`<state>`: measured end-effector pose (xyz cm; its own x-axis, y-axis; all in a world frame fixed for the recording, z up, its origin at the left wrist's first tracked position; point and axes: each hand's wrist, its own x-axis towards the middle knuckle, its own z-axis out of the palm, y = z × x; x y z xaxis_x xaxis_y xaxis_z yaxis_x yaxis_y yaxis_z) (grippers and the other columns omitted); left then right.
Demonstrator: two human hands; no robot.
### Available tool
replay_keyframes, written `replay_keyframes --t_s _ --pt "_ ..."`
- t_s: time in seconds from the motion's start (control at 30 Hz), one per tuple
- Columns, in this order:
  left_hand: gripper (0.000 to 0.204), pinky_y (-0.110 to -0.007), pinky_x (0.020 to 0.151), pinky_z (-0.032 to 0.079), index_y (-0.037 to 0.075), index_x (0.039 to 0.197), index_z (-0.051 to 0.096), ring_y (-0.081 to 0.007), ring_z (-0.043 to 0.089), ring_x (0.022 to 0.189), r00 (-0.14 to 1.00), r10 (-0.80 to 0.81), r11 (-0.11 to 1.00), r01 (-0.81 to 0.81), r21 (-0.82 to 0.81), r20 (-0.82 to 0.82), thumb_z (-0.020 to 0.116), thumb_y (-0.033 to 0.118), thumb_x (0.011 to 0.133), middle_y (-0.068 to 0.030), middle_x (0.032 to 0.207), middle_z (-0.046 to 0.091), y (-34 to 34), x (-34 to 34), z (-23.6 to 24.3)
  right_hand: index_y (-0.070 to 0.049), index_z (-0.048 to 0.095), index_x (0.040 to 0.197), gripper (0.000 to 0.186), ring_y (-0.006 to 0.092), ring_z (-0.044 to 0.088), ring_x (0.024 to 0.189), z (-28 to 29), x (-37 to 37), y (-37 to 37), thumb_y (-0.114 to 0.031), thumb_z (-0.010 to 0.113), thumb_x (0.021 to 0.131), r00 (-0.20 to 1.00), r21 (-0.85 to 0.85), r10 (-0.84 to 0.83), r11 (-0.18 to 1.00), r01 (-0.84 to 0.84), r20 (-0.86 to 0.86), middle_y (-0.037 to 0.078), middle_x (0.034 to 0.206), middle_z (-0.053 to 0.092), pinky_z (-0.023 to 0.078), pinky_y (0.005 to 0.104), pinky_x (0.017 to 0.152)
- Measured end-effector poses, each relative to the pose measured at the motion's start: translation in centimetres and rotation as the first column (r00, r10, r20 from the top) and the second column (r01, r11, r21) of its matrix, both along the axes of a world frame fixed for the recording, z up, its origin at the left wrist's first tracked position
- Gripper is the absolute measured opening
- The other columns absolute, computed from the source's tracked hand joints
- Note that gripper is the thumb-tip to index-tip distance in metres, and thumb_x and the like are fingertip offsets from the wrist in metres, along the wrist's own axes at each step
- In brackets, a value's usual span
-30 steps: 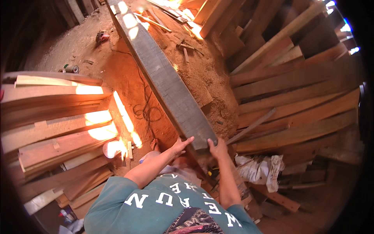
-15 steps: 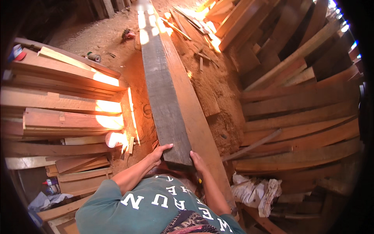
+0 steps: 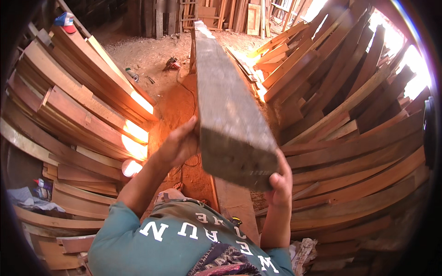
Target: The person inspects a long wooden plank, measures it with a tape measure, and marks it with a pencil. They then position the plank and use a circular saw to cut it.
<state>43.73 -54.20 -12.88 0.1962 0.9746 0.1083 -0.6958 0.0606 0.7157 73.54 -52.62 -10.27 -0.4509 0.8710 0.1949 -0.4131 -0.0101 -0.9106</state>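
Observation:
A long, thick wooden beam (image 3: pixel 230 87) with a weathered grey face runs away from me, its near end lifted close to chest height. My left hand (image 3: pixel 183 142) is closed on the beam's left side near that end, fingers partly hidden beneath it. On the opposite side my right hand (image 3: pixel 282 181) grips the right corner, thumb against the end face. Under the raised end lies a reddish-brown timber (image 3: pixel 235 193), mostly covered from view by the beam.
Stacked planks (image 3: pixel 92 110) fill the left side, and more boards (image 3: pixel 354 170) lean along the right. A red power tool (image 3: pixel 172 63) lies on the dusty ground (image 3: pixel 152 46) with a cord trailing from it. A white container (image 3: pixel 131 168) stands beside the left stack.
Both hands have raised the near end of the grey beam up off the timber beside it, toward me. The view has tilted up, showing more of the far wall.

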Motion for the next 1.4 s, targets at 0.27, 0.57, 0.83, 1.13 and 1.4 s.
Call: replay_keyframes --t_s 0.27,0.57,0.83,1.13,1.4 --pt "0.065 -0.04 0.104 0.051 0.003 0.15 0.05 -0.0234 0.059 0.131 0.983 0.161 0.977 -0.146 0.155 -0.089 0.059 0.047 0.104 -0.0121 0.145 0.061 2.0 -0.1 5.1 0.012 0.051 0.137 0.06 0.0256 0.072 0.108 6.1 -1.8 2.1 -0.023 0.072 0.094 0.977 0.164 -0.046 0.983 0.082 -0.208 0.02 0.124 0.069 0.062 0.0336 0.088" --pt "0.048 -0.034 0.095 0.056 0.004 0.135 0.062 -0.0156 0.067 0.113 0.963 0.268 0.955 -0.263 0.138 -0.021 0.056 0.043 0.108 -0.0076 0.128 0.069 2.7 1.1 5.3 0.008 0.055 0.131 0.044 0.027 0.073 0.108 7.3 -1.8 2.0 -0.018 0.063 0.098 0.972 0.089 -0.087 0.99 0.109 -0.217 0.02 0.123 0.069 0.065 0.0386 0.087" --pt "0.047 -0.037 0.101 0.054 0.003 0.139 0.06 -0.0166 0.065 0.118 0.968 0.247 0.953 -0.25 0.173 0.038 0.057 0.038 0.107 -0.0095 0.134 0.067 3.0 1.4 5.2 0.006 0.061 0.129 0.04 0.0224 0.074 0.102 7.7 -1.2 2.4 -0.023 0.058 0.102 0.975 0.105 -0.026 0.993 0.051 -0.22 0.016 0.119 0.072 0.064 0.0364 0.084" --pt "0.042 -0.05 0.11 0.052 -0.004 0.139 0.059 -0.0318 0.063 0.127 0.98 0.045 0.958 -0.097 0.268 0.195 0.051 0.024 0.107 -0.0198 0.14 0.064 0.9 -2.0 2.8 0.001 0.04 0.158 0.07 0.02 0.062 0.12 6.3 -1.5 1.9 -0.028 0.064 0.099 0.984 0.072 0.149 0.987 -0.142 -0.096 0.018 0.135 0.064 0.047 0.0359 0.106" --pt "0.055 -0.042 0.11 0.053 -0.002 0.152 0.043 -0.027 0.062 0.129 -0.044 0.793 0.54 -0.412 0.734 -0.608 0.055 0.027 0.107 -0.0177 0.147 0.057 0.0 -3.8 2.7 0.01 0.031 0.159 0.084 0.0232 0.06 0.12 5.5 -3.2 1.7 -0.032 0.07 0.097 0.959 0.178 0.258 0.956 -0.235 -0.119 0.021 0.135 0.06 0.05 0.0381 0.102"
